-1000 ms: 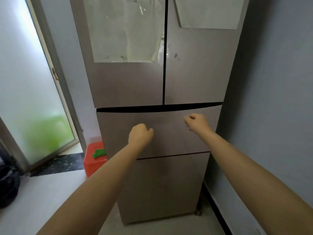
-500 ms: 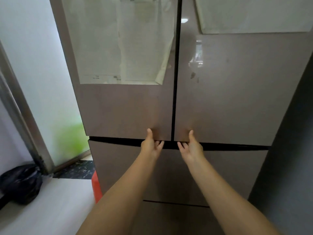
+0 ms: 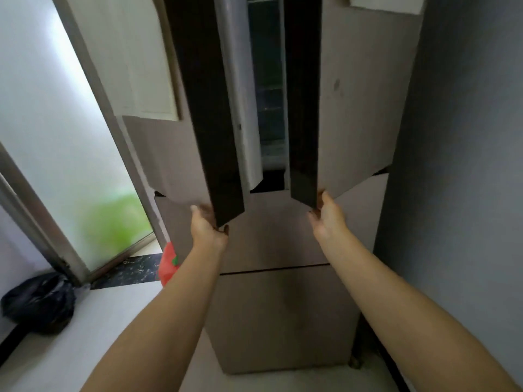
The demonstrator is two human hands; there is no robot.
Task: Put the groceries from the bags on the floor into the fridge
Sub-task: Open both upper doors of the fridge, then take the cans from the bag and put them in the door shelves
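I've got both hands on the fridge, dead ahead btwn glass door and grey wall. Left hand curls under the left door bottom corner, fingers gripping its dark edge. Right hand grips the right door corner likewise. Doors part-open, shelves dim inside. Fridge is beige-grey w/ two drawers below. Black bag on floor left, red bag beside fridge.

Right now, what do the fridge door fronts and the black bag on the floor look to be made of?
Fridge door fronts: smooth, flat brownish panels with a matte-satin sheen, likely coated metal or glass; the look leaves it open. Their inner edges are glossy black, probably plastic. Black bag: thin, crinkled, shiny film, most likely plastic.
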